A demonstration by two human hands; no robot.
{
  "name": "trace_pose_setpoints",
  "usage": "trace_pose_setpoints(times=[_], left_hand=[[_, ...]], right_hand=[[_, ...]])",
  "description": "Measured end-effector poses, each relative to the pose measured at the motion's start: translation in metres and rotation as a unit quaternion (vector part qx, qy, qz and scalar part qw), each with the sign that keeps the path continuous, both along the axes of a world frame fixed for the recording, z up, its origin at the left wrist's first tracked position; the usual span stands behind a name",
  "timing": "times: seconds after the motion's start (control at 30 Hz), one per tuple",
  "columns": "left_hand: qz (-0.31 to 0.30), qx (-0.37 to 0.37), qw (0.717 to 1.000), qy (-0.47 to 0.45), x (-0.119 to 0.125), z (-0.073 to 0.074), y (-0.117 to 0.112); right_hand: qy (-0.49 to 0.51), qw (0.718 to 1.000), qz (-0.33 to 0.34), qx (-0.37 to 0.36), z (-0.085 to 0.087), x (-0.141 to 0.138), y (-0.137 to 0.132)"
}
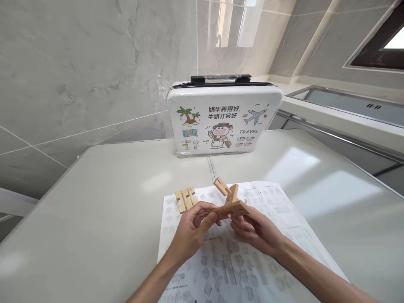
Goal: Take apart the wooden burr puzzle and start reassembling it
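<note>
Several notched wooden puzzle pieces [232,208] sit joined at angles between my hands, held above a printed sheet. My left hand [197,227] pinches the left end of the front piece, thumb on its near face. From the right, my right hand [257,229] grips the same joined pieces; its fingertips are partly hidden behind and below the wood. One piece slants up to the left, and another stands upright behind the front one. Just beyond my left hand, more notched wooden pieces [186,198] lie side by side on the sheet.
Printed paper [227,269] with small diagrams covers the near middle of the white table [110,210]. A white case [221,101] with cartoon pictures and a black handle stands at the table's back, against a grey tiled wall [94,63]. A counter [347,113] runs along the right.
</note>
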State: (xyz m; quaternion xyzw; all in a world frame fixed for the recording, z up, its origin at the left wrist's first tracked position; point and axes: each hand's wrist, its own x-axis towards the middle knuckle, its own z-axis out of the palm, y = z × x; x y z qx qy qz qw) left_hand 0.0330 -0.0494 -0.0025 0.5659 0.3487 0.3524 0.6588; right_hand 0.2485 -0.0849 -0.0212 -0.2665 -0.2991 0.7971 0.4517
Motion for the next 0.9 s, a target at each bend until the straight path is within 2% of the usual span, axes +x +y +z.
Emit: trace_pose_setpoints(times=[0.13,0.23,0.33,0.4,0.5,0.57,0.63,0.73,0.83,0.9], left_hand=[[-0.009,-0.001,1.0,-0.004,0.0,0.005,-0.003],[0.031,0.042,0.998,0.029,-0.001,0.007,-0.004],[0.095,0.128,0.982,0.098,-0.003,0.006,-0.005],[0.14,0.228,0.951,0.157,-0.005,0.003,-0.005],[0.166,0.406,0.871,0.221,-0.009,-0.002,-0.002],[0.169,0.488,0.819,0.253,-0.01,-0.005,0.0],[0.166,0.532,0.779,0.288,-0.01,-0.005,0.002],[0.152,0.571,0.736,0.331,-0.007,-0.003,0.003],[0.137,0.599,0.707,0.351,-0.005,-0.001,0.003],[0.126,0.604,0.7,0.361,-0.004,0.0,0.002]], right_hand=[[0.017,0.999,-0.037,-0.015,-0.004,0.004,0.005],[0.014,0.994,-0.106,-0.035,-0.006,0.005,0.008],[-0.016,0.985,-0.169,-0.042,-0.004,0.007,0.011],[-0.031,0.977,-0.206,-0.04,-0.002,0.009,0.014],[-0.034,0.972,-0.229,-0.041,0.001,0.013,0.017],[-0.032,0.973,-0.228,-0.035,0.002,0.015,0.018],[-0.036,0.974,-0.222,-0.024,0.002,0.016,0.018],[-0.044,0.977,-0.207,-0.014,-0.001,0.015,0.017],[-0.046,0.98,-0.193,-0.005,-0.004,0.014,0.017],[-0.049,0.982,-0.18,0.001,-0.005,0.014,0.016]])
